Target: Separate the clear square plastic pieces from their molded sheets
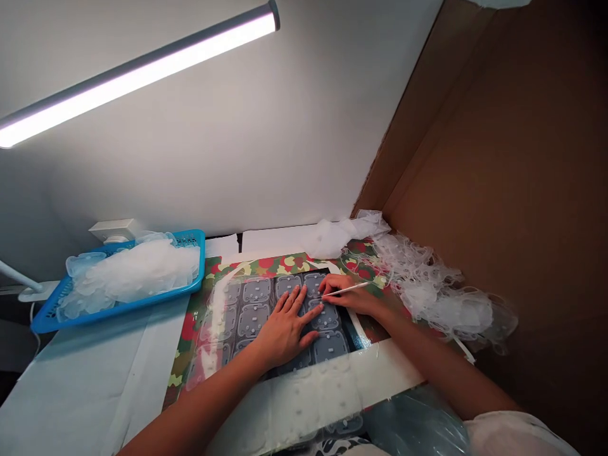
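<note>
A clear sheet of molded rounded-square pieces lies across a dark panel and a camouflage-patterned mat. My left hand rests flat on the sheet with its fingers spread. Just right of it, my right hand pinches a thin white stick. The stick's left end is at the molded pieces near the sheet's upper right; whether it touches them I cannot tell. Part of the sheet hangs over a pale strip toward my body.
At the left stands a blue plastic basket heaped with translucent pieces. Tangled clear trimmings pile up at the right against a cardboard wall. A tube lamp shines above. Clear plastic film lies near my body.
</note>
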`<state>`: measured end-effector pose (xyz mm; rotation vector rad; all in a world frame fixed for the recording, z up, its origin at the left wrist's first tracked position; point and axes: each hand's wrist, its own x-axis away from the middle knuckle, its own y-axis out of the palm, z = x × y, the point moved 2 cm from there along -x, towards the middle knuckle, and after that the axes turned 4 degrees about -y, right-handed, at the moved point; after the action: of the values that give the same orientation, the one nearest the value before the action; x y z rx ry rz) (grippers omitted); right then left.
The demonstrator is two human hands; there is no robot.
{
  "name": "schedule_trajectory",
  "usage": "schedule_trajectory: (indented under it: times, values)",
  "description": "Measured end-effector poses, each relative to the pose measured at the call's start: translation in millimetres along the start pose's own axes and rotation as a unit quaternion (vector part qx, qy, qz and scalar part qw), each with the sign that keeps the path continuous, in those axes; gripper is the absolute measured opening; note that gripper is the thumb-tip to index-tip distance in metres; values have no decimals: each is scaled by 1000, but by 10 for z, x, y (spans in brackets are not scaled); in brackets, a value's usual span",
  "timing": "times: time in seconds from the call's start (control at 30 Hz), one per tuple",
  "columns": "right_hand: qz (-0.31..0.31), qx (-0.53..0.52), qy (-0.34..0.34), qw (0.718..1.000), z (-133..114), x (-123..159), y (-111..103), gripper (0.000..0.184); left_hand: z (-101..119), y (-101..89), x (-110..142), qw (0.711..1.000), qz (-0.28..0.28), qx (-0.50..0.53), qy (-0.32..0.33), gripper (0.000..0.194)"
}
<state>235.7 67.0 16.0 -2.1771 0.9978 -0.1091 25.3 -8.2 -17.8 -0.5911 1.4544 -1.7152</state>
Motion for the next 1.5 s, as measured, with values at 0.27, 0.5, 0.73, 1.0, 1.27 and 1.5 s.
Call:
schedule_trajectory:
  times: [0.27,0.5,0.73,1.0,1.27,1.5]
  values:
    - [-31,88,-42,995,-22,10,40,20,-16,15,13,1000,14,24,1,54]
    - [136,60,75,986,32,-37,-79,18,3,-20,1,999,3,31,-7,55]
    - [72,-12,93,993,-30,6,-17,17,-5,-6,2,1000,12,24,0,55]
    - [39,94,-13,995,-78,32,95,12,-9,3,0,1000,13,17,-1,54]
    - [-3,100,-36,994,64,-90,191,24,-39,33,11,1000,14,22,7,53]
    - [65,75,55,994,-15,-172,130,18,-24,5,16,1000,20,20,10,53]
